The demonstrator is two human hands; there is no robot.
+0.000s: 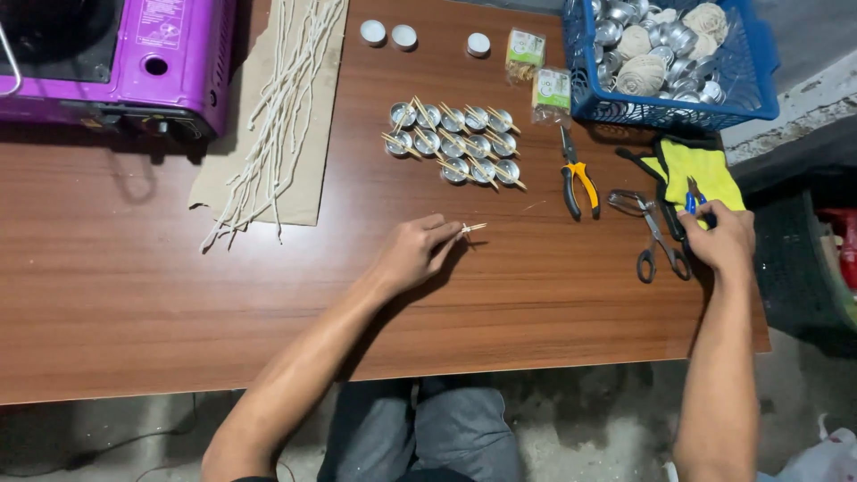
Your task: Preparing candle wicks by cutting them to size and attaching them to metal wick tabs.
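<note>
At the near middle of the table [134, 295] we are pinching a wick stick [471, 228] in our left hand [412, 253] while our right hand [721, 239] is closing on the blue cutters [694, 198] at the right, so trimming probably needs them brought over.

Purple stove [116, 62] cut off at top-left edge; blue basket [665, 67] clipped above.
</note>
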